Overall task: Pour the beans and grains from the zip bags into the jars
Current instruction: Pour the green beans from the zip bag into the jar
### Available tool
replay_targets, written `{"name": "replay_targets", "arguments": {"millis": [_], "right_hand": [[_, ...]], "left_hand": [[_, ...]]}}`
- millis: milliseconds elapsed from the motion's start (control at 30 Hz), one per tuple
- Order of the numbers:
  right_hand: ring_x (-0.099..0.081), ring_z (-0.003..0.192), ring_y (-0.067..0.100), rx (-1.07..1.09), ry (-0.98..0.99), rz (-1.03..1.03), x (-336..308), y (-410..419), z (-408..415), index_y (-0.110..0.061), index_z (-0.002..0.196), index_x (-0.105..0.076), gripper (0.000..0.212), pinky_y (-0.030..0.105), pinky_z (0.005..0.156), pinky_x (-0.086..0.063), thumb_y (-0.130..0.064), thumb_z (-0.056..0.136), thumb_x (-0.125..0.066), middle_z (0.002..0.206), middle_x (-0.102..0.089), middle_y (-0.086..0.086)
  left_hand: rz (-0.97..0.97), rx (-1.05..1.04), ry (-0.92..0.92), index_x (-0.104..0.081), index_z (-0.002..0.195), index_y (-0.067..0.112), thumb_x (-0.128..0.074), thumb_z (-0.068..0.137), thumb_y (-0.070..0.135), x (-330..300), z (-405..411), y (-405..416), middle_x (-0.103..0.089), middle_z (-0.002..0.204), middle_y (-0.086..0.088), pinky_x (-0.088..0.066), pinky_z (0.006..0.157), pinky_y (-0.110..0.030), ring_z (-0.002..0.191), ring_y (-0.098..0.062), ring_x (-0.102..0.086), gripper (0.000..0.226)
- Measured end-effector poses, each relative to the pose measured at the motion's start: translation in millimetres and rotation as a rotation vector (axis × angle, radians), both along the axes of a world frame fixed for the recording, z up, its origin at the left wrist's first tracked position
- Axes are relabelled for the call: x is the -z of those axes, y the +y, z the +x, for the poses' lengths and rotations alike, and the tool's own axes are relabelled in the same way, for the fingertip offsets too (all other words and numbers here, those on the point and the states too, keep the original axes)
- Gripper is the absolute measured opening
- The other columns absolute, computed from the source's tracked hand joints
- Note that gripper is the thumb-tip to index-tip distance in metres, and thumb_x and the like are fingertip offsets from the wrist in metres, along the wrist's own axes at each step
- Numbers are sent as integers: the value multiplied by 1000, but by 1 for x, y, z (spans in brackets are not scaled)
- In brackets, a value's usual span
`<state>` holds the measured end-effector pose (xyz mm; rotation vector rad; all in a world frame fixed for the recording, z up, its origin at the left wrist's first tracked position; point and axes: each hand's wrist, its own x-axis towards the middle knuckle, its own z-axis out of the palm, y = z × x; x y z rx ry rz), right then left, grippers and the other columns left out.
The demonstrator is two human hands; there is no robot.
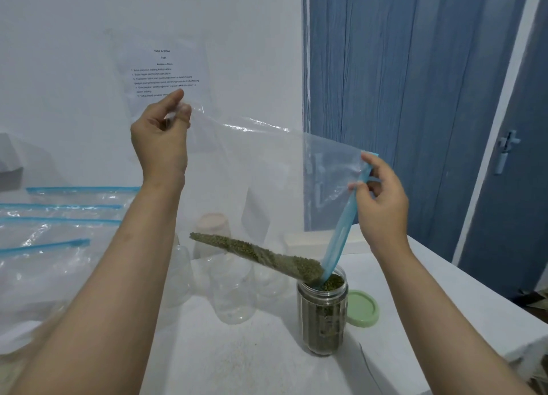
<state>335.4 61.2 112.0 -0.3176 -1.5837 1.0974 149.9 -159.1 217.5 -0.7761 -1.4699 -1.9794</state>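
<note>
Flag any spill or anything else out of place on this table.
Pale grains are scattered on the white table in front of the empty clear jars, seemingly spilled. The green beans run from the zip bag straight into the jar, none outside.

a: where does the single view sit?
b: head height, facing forward and down, close over the white table [267,365], its far edge meeting the wall [74,38].

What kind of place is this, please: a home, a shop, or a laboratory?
Probably a room in a home, arranged for a recorded task. A blue wooden door stands beside a plain wall, a printed instruction sheet hangs there, and a white table carries the jar.
</note>
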Motion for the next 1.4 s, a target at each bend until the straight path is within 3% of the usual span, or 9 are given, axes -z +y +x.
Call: {"name": "replay_targets", "arguments": {"millis": [400, 633, 733, 833, 900, 1000, 1133, 1267, 1400], "right_hand": [[-65, 104, 19, -11, -45, 31, 2, 2, -7, -35, 130, -58, 44, 42, 92, -57, -5, 98, -54, 120, -60, -1], [-66, 101, 13, 5, -25, 11, 2, 0, -10, -32, 131, -58, 41, 33, 92, -57, -6, 100, -54, 122, -59, -1], [-65, 102, 17, -32, -105, 14, 0, 1, -13, -32, 130, -59, 41, 41, 93, -56, -6, 98, -55, 120, -61, 0], [-62, 92, 22, -76, -209, 4, 0, 3, -11, -39, 133, -55, 43, 47, 87, -57, -12, 99, -55, 104, -61, -2], [-61, 89, 11, -116, -284, 21, 6, 1, -9, -46, 137, -49, 49, 41, 85, -59, -14, 101, -53, 102, -58, -14], [-65, 95, 4, -141, -245, 0, 12, -4, -8, -48, 136, -49, 54, 27, 79, -59, -7, 101, -51, 109, -64, -8], [-66, 96, 13, -128, -185, 0, 1, -8, -16, -43, 135, -54, 53, 25, 76, -59, -3, 101, -51, 99, -65, -14], [-65, 100, 12, -141, -166, 34, -6, -16, -25, -41, 138, -53, 52, 29, 88, -58, -4, 101, -52, 103, -63, -15], [-65, 91, 10, -133, -141, 56, -10, -25, -28, -41, 136, -54, 51, 25, 88, -56, -4, 101, -51, 101, -64, -14]], "left_hand": [[-1, -22, 21, -69, 110, 28, -68, 92, 13, 2, -1, -1, -68, 104, 0, -49, 82, -16, 72, -1, -60, 23], [-2, -34, 34, -70, 108, 30, -68, 91, 14, 4, -8, -5, -67, 102, 0, -49, 82, -17, 74, -5, -60, 24], [-7, -51, 45, -70, 105, 36, -68, 90, 18, 5, -9, -7, -69, 105, 1, -50, 85, -20, 81, -12, -58, 24], [-11, -56, 49, -70, 107, 35, -69, 91, 19, 6, -10, -10, -68, 106, 1, -50, 86, -18, 84, -13, -58, 23], [-14, -63, 53, -69, 110, 32, -68, 92, 18, 9, -10, -12, -67, 106, 1, -49, 86, -16, 85, -12, -58, 23], [-5, -78, 45, -69, 112, 30, -68, 93, 18, 15, -11, -18, -67, 104, 5, -50, 87, -16, 87, -12, -60, 23], [27, -125, 17, -69, 108, 36, -68, 92, 22, 23, -14, -31, -67, 105, 9, -52, 90, -20, 89, -13, -60, 21], [58, -158, 9, -68, 106, 38, -68, 92, 22, 25, -16, -44, -70, 111, 1, -52, 89, -20, 88, -12, -60, 21], [56, -184, 16, -68, 106, 38, -68, 91, 23, 29, -19, -55, -68, 108, 3, -50, 86, -19, 83, -11, -55, 21]]}}
